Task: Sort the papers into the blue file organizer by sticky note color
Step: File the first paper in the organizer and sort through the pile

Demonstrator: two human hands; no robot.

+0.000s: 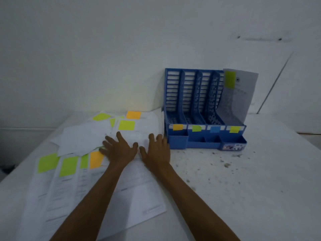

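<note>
Both the left hand (119, 148) and the right hand (157, 147) lie flat, fingers spread and grasping nothing, on loose, overlapping sheets of thin white printed papers (97, 180) bearing square green, yellow and orange sticky notes, strewn over the speckled white counter (243, 188). Just right of them stands the blue slatted plastic file organizer (205, 108), one yellow-tagged sheet (241, 91) upright in its rightmost slot.

- A plain office-like workroom: a white table (251, 197) stands against a bare white wall (104, 49).
- A blue organizer (178, 140) with colour-tabbed slots sits at the table's far edge, by the wall.
- Printed papers (139, 197) with sticky notes (68, 166) cover the table's left half.
- Grey specks (226, 165) dot its right half.
</note>
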